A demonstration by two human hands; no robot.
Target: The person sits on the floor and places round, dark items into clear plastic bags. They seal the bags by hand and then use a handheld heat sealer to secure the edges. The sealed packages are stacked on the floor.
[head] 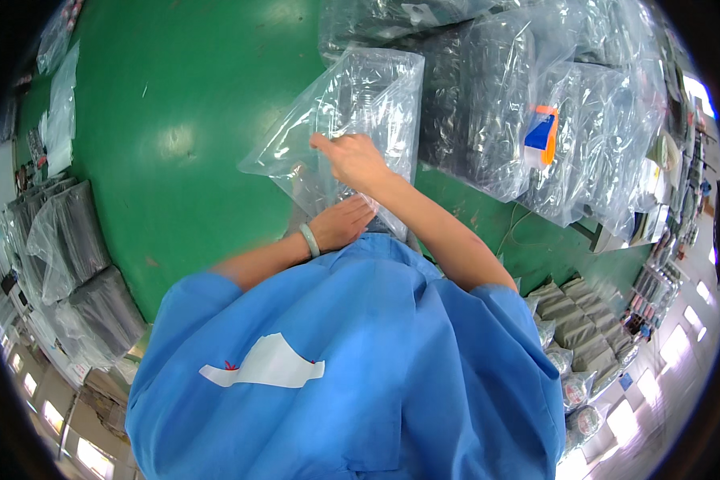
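A large clear plastic bag (390,114) lies in front of my waist, with a stack of ribbed clear plastic pieces inside it. My right hand (354,159) has its fingers curled on the loose film of the bag, across its middle. That film spreads in a pointed flap toward the left. Nearer my body, my left hand (343,223) holds the lower end of the bag close to my waist, fingers extended and thumb hidden. A pale bracelet (309,240) circles the left wrist.
More filled clear bags (486,102) are piled at the right and far side. An orange, blue and white tape dispenser (542,138) rests on them. Wrapped grey stacks (72,234) stand at left, and grey packages (582,321) at lower right. The floor (174,120) is green.
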